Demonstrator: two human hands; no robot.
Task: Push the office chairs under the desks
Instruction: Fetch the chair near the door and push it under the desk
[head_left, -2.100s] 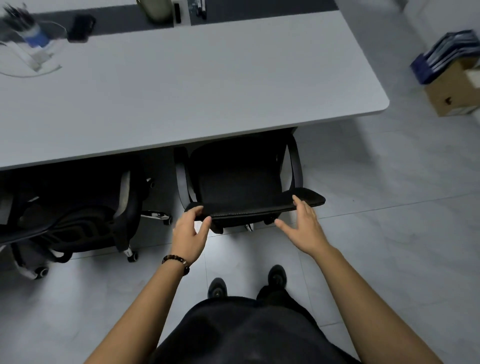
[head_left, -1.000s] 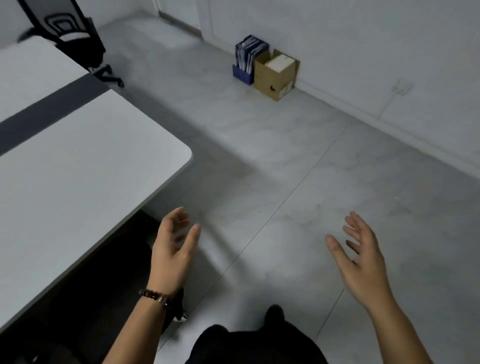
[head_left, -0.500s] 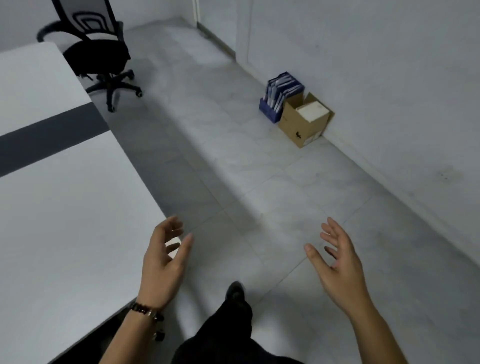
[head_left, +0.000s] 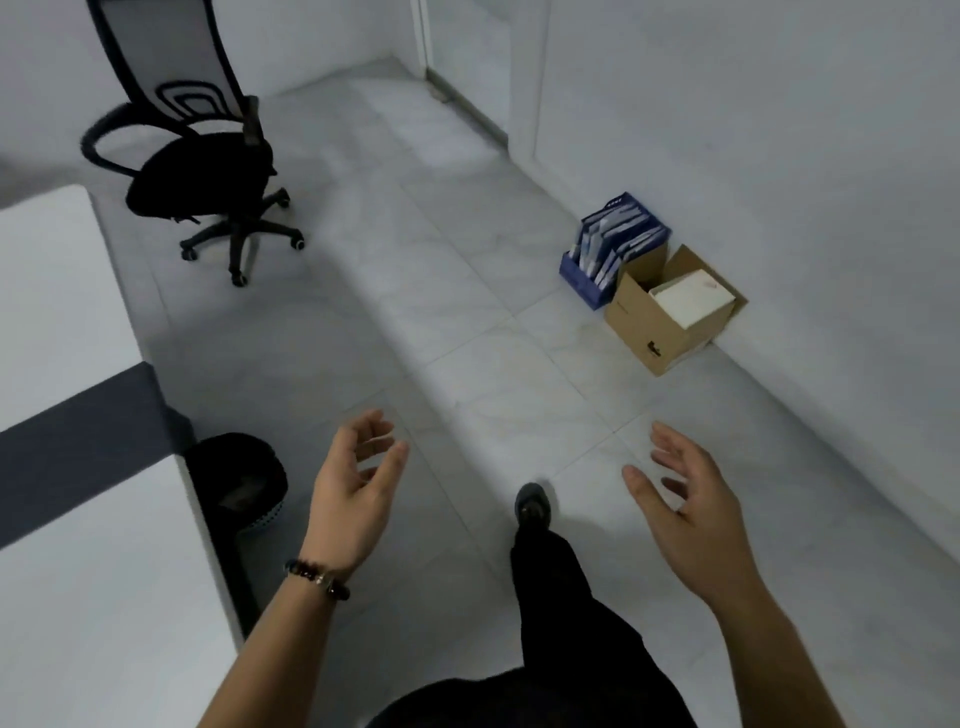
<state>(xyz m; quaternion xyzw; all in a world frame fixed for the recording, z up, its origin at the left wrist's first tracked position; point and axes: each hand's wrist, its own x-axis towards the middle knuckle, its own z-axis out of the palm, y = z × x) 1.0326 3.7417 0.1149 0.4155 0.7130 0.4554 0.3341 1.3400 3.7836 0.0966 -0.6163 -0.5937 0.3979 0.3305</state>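
Note:
A black office chair (head_left: 200, 176) with a grey mesh back stands on the floor at the far left, out from the white desk (head_left: 78, 571) that runs down the left side. My left hand (head_left: 353, 488) hangs open over the floor beside the desk's end. My right hand (head_left: 691, 509) is open too, fingers spread, over bare tiles. Both hands hold nothing and are far from the chair.
A black waste bin (head_left: 244, 480) sits at the desk's end, just left of my left hand. A cardboard box (head_left: 670, 312) and a blue file holder (head_left: 613, 244) stand against the right wall. Grey tiled floor lies between me and the chair.
I have let go of the chair tucked under the desk and turned right along the desk's end. The far chair and the waste bin have come into view, closer now.

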